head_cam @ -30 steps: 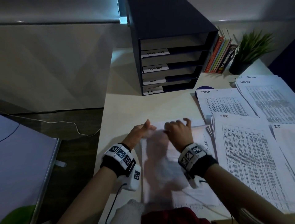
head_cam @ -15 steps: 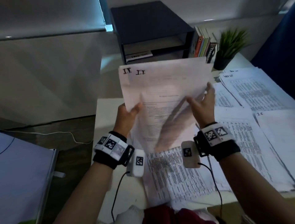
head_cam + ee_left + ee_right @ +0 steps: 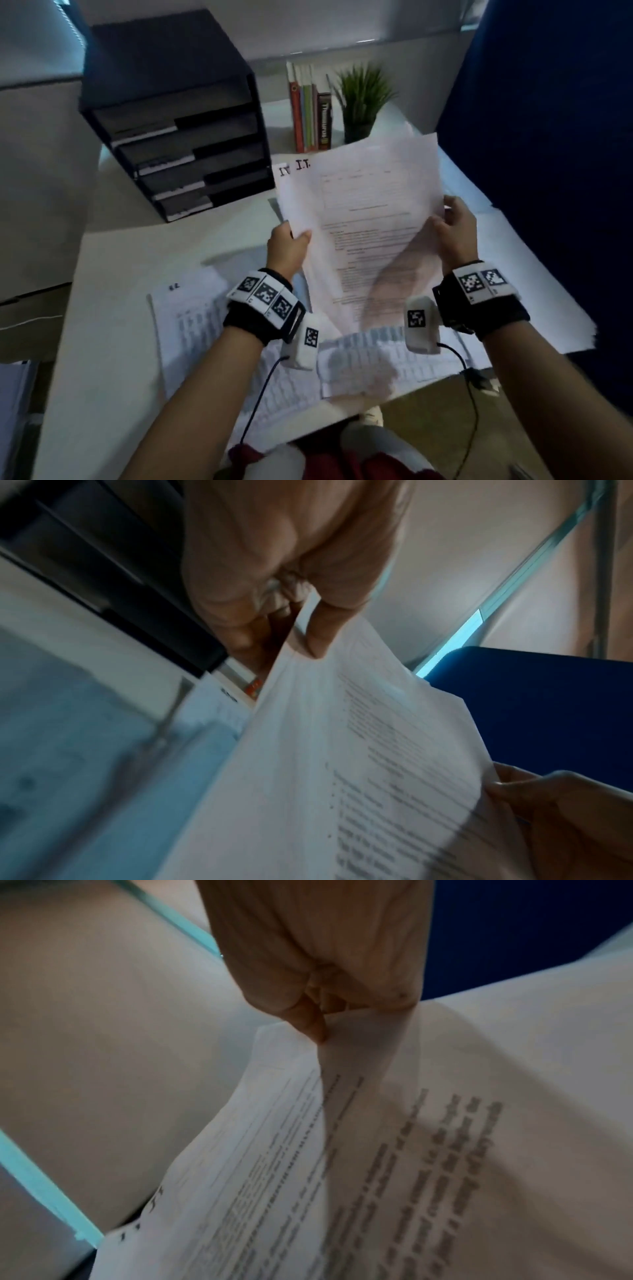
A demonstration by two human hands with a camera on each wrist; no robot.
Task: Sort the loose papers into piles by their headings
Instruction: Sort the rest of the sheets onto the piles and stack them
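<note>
White desk, tray rack upper left of the frame. We're holding the I.T. sheets mid-frame above the desk, left hand and right hand each pinching a side edge. Better keeping them squared and both headings readable before laying them on the matching pile.

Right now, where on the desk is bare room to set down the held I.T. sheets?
Bare desktop lies between the black tray organiser and the sheet headed in its corner. Right of centre is crowded with overlapping printouts. Left hand and right hand grip the I.T. sheets.
</note>
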